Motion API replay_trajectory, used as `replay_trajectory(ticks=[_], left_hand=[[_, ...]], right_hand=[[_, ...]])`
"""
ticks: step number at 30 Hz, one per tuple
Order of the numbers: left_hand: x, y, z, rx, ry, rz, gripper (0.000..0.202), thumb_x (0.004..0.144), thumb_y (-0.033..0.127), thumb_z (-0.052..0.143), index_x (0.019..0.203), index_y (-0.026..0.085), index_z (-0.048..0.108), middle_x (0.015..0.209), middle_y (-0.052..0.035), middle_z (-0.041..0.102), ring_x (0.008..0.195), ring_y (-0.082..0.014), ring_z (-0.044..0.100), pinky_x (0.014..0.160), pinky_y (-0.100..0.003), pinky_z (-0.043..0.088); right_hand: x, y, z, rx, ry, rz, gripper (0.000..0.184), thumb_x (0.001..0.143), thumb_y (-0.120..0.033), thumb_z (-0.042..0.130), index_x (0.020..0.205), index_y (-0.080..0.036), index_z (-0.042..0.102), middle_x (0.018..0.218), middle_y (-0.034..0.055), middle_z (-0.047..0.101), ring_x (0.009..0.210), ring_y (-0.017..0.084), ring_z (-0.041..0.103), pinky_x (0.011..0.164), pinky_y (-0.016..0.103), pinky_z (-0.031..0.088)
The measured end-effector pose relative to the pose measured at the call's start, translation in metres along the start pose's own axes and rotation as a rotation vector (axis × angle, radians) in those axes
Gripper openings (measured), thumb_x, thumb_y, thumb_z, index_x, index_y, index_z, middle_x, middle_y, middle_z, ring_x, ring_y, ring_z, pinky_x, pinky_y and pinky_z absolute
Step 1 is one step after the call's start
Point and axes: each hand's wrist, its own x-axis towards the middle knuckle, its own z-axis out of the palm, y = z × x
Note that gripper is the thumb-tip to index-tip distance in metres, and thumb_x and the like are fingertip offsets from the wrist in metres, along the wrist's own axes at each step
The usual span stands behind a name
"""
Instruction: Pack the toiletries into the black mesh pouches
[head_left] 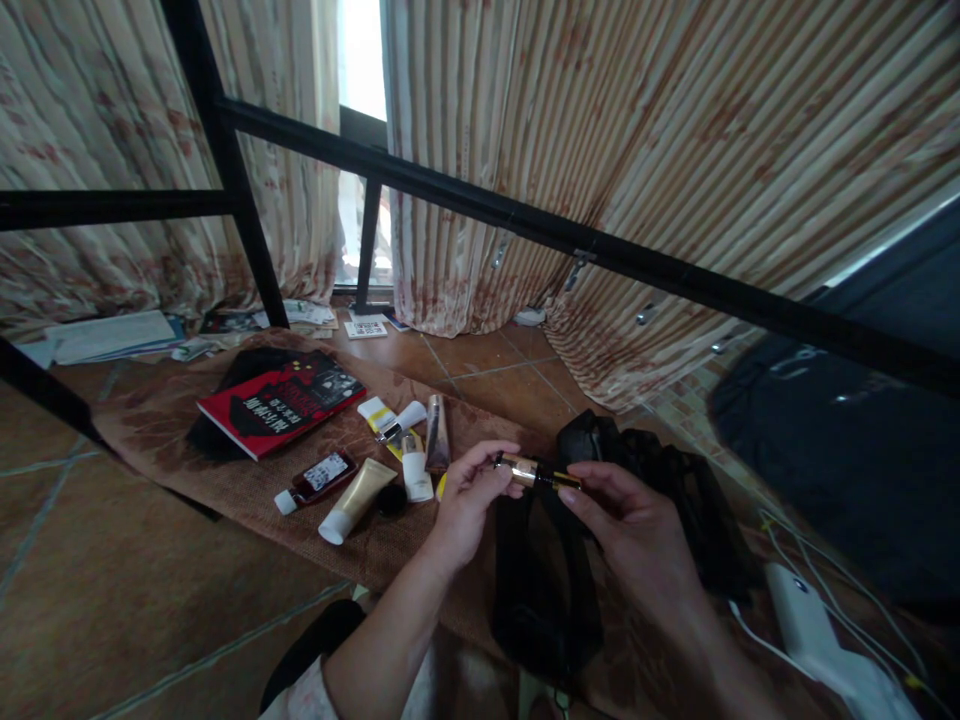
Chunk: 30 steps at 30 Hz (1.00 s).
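Note:
Between my two hands is a slim gold-and-black cosmetic tube, lying nearly level. My left hand pinches its gold end, and my right hand pinches the dark end with thumb and fingers. Below them sits an open-looking black bag with a strap. To the left lie a gold squeeze tube, a white bottle, a brownish-grey tube and a dark red bottle with a white cap. Whether the cosmetic tube's two parts are joined, I cannot tell.
A red and black book rests on the brown cloth-covered surface. More black bag material lies at the right, beside a white power strip with cables. Black metal bars cross in front of the curtains.

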Motion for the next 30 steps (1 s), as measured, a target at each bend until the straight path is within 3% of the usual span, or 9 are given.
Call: replay_trajectory(ticks=[4, 8, 12, 15, 19, 22, 25, 27, 30], left_hand=[[-0.001, 0.001, 0.001, 0.003, -0.069, 0.005, 0.033, 0.076, 0.029, 0.078, 0.105, 0.017, 0.072, 0.088, -0.0066, 0.072, 0.078, -0.0165, 0.065, 0.074, -0.029, 0.053], [-0.002, 0.0, 0.002, 0.002, -0.096, -0.01, 0.034, 0.074, 0.028, 0.079, 0.105, 0.017, 0.072, 0.093, -0.0077, 0.073, 0.085, -0.019, 0.067, 0.08, -0.031, 0.054], [-0.002, -0.001, 0.002, -0.017, -0.086, -0.018, 0.033, 0.075, 0.027, 0.079, 0.105, 0.017, 0.072, 0.092, -0.0077, 0.073, 0.083, -0.0183, 0.067, 0.078, -0.03, 0.054], [-0.001, -0.001, 0.002, -0.032, -0.093, -0.022, 0.031, 0.075, 0.026, 0.079, 0.104, 0.017, 0.071, 0.092, -0.007, 0.074, 0.081, -0.017, 0.067, 0.077, -0.029, 0.054], [0.0, -0.002, 0.003, -0.016, -0.099, -0.024, 0.03, 0.076, 0.025, 0.077, 0.104, 0.017, 0.071, 0.093, -0.0069, 0.074, 0.08, -0.0161, 0.067, 0.077, -0.029, 0.054], [0.0, -0.002, 0.003, -0.016, -0.088, -0.031, 0.03, 0.076, 0.026, 0.077, 0.104, 0.017, 0.07, 0.092, -0.0068, 0.074, 0.079, -0.0164, 0.067, 0.077, -0.029, 0.054], [0.0, -0.002, 0.003, -0.021, -0.076, -0.038, 0.03, 0.076, 0.025, 0.078, 0.104, 0.017, 0.07, 0.091, -0.0069, 0.074, 0.078, -0.0167, 0.068, 0.077, -0.03, 0.055], [0.0, -0.002, 0.003, -0.028, -0.071, -0.041, 0.03, 0.076, 0.025, 0.077, 0.103, 0.017, 0.07, 0.091, -0.0067, 0.074, 0.078, -0.0167, 0.068, 0.076, -0.03, 0.055], [0.001, -0.003, 0.003, -0.035, -0.07, -0.054, 0.03, 0.076, 0.025, 0.078, 0.104, 0.016, 0.069, 0.091, -0.006, 0.074, 0.077, -0.0159, 0.069, 0.075, -0.029, 0.055]], right_hand=[[0.001, -0.003, -0.005, -0.117, -0.017, 0.034, 0.039, 0.082, -0.058, 0.064, 0.085, -0.019, 0.067, 0.068, 0.0019, 0.067, 0.063, 0.015, 0.061, 0.058, 0.025, 0.05], [0.001, 0.001, -0.008, -0.181, -0.009, 0.092, 0.059, 0.088, -0.07, 0.044, 0.066, -0.018, 0.062, 0.057, 0.0033, 0.062, 0.05, 0.013, 0.055, 0.049, 0.024, 0.044], [-0.002, 0.004, -0.011, -0.137, 0.046, 0.085, 0.064, 0.091, -0.07, 0.037, 0.106, -0.016, 0.067, 0.079, 0.0072, 0.07, 0.058, 0.016, 0.061, 0.052, 0.026, 0.049], [-0.005, 0.004, -0.013, -0.147, 0.019, -0.008, 0.054, 0.09, -0.06, 0.052, 0.129, -0.022, 0.057, 0.106, 0.0078, 0.07, 0.082, 0.018, 0.067, 0.069, 0.029, 0.055], [-0.004, 0.009, -0.011, -0.126, -0.053, -0.079, 0.045, 0.085, -0.049, 0.066, 0.123, -0.026, 0.059, 0.119, 0.0055, 0.067, 0.104, 0.02, 0.064, 0.087, 0.032, 0.052], [-0.002, 0.012, -0.008, -0.161, -0.057, -0.005, 0.041, 0.088, -0.058, 0.057, 0.102, -0.02, 0.066, 0.088, 0.0054, 0.071, 0.08, 0.019, 0.066, 0.074, 0.031, 0.053], [-0.003, 0.012, -0.008, -0.227, -0.059, 0.059, 0.057, 0.093, -0.065, 0.038, 0.083, -0.017, 0.067, 0.068, 0.0051, 0.066, 0.062, 0.017, 0.062, 0.061, 0.029, 0.049], [-0.004, 0.011, -0.009, -0.237, -0.032, 0.05, 0.058, 0.094, -0.066, 0.036, 0.089, -0.017, 0.067, 0.074, 0.0056, 0.068, 0.063, 0.016, 0.061, 0.06, 0.029, 0.049], [-0.004, 0.009, -0.01, -0.196, 0.006, 0.012, 0.048, 0.09, -0.061, 0.052, 0.117, -0.022, 0.062, 0.093, 0.0039, 0.071, 0.074, 0.016, 0.064, 0.068, 0.029, 0.052]])
